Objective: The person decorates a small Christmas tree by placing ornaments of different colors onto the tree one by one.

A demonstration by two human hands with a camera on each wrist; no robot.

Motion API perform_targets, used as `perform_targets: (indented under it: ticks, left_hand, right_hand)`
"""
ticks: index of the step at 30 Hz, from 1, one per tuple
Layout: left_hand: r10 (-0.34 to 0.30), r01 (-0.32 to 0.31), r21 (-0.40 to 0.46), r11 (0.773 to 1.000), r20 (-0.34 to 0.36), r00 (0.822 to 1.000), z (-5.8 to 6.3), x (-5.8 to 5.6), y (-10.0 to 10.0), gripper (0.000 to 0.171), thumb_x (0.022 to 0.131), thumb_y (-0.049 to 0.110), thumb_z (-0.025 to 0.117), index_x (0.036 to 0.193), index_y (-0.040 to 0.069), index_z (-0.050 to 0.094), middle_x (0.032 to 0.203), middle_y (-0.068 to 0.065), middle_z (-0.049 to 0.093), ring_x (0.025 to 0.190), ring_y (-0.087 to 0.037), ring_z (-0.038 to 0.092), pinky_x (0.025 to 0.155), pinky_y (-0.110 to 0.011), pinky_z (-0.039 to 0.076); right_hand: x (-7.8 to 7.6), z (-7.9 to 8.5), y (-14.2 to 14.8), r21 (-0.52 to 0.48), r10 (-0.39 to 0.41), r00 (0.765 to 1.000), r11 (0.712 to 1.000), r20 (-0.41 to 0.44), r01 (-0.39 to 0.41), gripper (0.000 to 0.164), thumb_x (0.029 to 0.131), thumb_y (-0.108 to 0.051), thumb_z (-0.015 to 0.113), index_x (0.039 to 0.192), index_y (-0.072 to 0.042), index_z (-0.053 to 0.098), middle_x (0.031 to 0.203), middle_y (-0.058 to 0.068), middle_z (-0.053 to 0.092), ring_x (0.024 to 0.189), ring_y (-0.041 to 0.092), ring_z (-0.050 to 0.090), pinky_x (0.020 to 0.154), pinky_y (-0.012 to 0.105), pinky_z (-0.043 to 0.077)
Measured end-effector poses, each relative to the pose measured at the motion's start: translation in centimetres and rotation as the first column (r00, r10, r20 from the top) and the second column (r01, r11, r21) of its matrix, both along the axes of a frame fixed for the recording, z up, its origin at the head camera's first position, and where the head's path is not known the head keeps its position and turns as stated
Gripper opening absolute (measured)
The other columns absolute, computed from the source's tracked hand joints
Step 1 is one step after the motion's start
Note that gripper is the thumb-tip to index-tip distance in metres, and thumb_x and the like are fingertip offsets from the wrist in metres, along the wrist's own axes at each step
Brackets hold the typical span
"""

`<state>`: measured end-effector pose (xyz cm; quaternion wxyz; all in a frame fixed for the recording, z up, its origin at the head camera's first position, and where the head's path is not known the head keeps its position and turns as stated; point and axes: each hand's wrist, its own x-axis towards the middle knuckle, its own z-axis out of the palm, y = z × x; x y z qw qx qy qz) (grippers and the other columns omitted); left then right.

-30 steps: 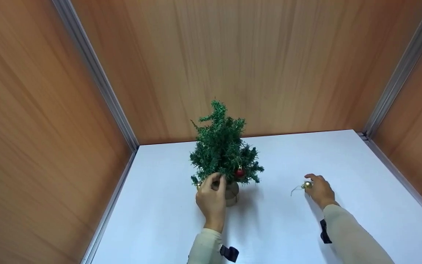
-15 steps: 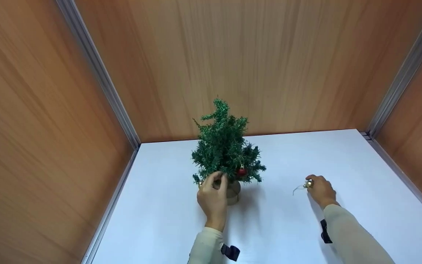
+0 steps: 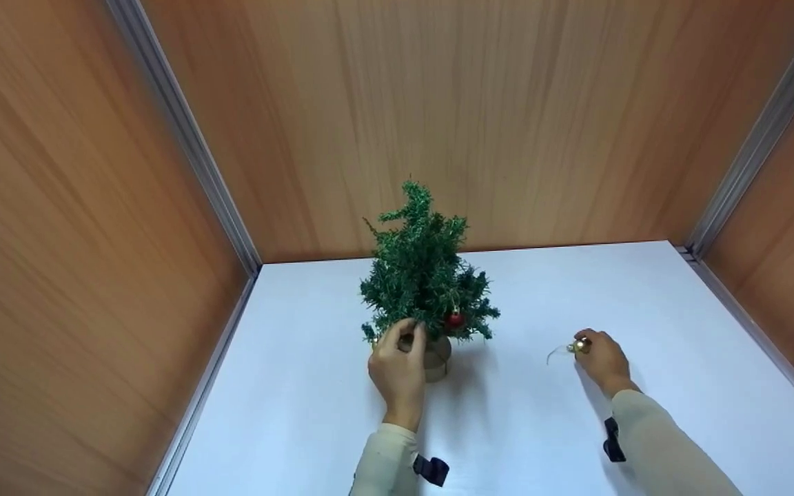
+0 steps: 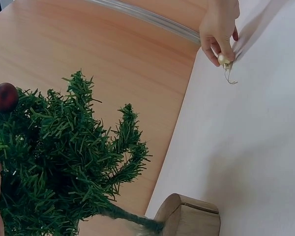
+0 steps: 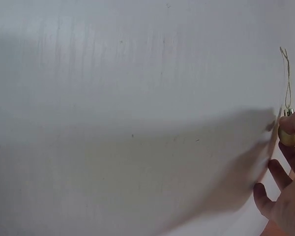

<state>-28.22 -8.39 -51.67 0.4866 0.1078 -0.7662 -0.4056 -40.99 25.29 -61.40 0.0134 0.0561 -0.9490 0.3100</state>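
A small green Christmas tree stands upright on the white table, on a round wooden base. My left hand is at its lower front, thumb and forefinger pinching a branch tip; the pinch itself is partly hidden. A red bauble hangs on the front right of the tree, and a bit of gold shows beside my left knuckles. To the right, my right hand holds a gold bauble between thumb and fingers, just above the tabletop. In the right wrist view its thread loop extends away from the fingers.
Wood-grain panels enclose the table at the back and both sides, with grey metal rails at the corners. The back panel is close behind the tree. Black straps are on both sleeves.
Both hands stay nearly in place. The gold bauble turns slightly in the right fingers, and its thread shifts a little. The whole head view shifts slightly.
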Motion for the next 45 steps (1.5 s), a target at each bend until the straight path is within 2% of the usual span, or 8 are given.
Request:
perform_targets:
  ticks: [7,14,22,32,39,45]
  left_hand:
    - [-0.005,0.005,0.004,1.000,0.023,1.000,0.0,0.0,0.0,0.007,0.084,0.018,0.079,0.090,0.015,0.076,0.082,0.006,0.072,0.062,-0.004,0.060,0.059,-0.024,0.049]
    - [-0.004,0.004,-0.005,1.000,0.022,1.000,-0.1,0.2,-0.1,0.008,0.084,0.017,0.079,0.090,0.014,0.075,0.082,0.005,0.073,0.061,-0.005,0.061,0.061,-0.026,0.051]
    - [-0.020,0.020,0.008,1.000,0.023,1.000,-0.2,0.2,0.0,0.008,0.085,0.019,0.079,0.091,0.015,0.075,0.083,0.006,0.072,0.064,-0.005,0.062,0.058,-0.023,0.051]
    - [-0.020,0.020,0.011,1.000,0.005,1.000,-0.3,0.1,0.0,0.007,0.085,0.018,0.078,0.091,0.015,0.075,0.083,0.007,0.072,0.066,-0.006,0.061,0.059,-0.023,0.050]
    - [-0.016,0.016,0.010,1.000,0.014,1.000,-0.2,0.2,0.0,0.007,0.084,0.016,0.079,0.090,0.015,0.075,0.082,0.006,0.072,0.064,-0.006,0.061,0.057,-0.024,0.050]
    - [-0.022,0.021,0.024,0.999,0.018,1.000,-0.3,0.1,0.1,0.007,0.084,0.016,0.079,0.090,0.015,0.075,0.082,0.006,0.072,0.063,-0.006,0.059,0.056,-0.023,0.049]
  right_hand:
    - [0.2,-0.2,-0.3,-0.098,0.014,1.000,0.995,-0.024,-0.017,0.030,0.092,-0.006,0.065,0.120,0.004,0.061,0.110,0.023,0.059,0.100,0.038,0.062,0.078,0.041,0.052]
    - [0.7,-0.8,-0.1,-0.116,0.016,0.996,0.993,-0.086,-0.026,0.030,0.092,-0.006,0.065,0.119,0.005,0.061,0.106,0.021,0.060,0.099,0.037,0.063,0.082,0.046,0.053]
    - [1.3,-0.6,-0.2,-0.187,0.012,0.997,0.982,-0.082,-0.027,0.033,0.093,-0.006,0.063,0.124,0.005,0.060,0.112,0.022,0.060,0.107,0.039,0.060,0.088,0.049,0.052]
    - [1.7,-0.4,-0.5,-0.217,-0.022,0.992,0.976,-0.124,-0.005,0.034,0.091,-0.006,0.066,0.124,0.003,0.063,0.111,0.020,0.062,0.112,0.040,0.056,0.095,0.053,0.046]
    - [2.1,0.1,-0.8,-0.208,-0.063,0.982,0.978,-0.181,0.025,0.033,0.089,-0.006,0.069,0.121,0.001,0.065,0.105,0.018,0.065,0.102,0.037,0.056,0.088,0.047,0.044]
    - [2.5,0.5,-1.2,-0.196,-0.060,0.977,0.980,-0.207,0.019,0.032,0.087,-0.007,0.072,0.118,-0.001,0.067,0.103,0.015,0.067,0.096,0.035,0.056,0.084,0.042,0.043]
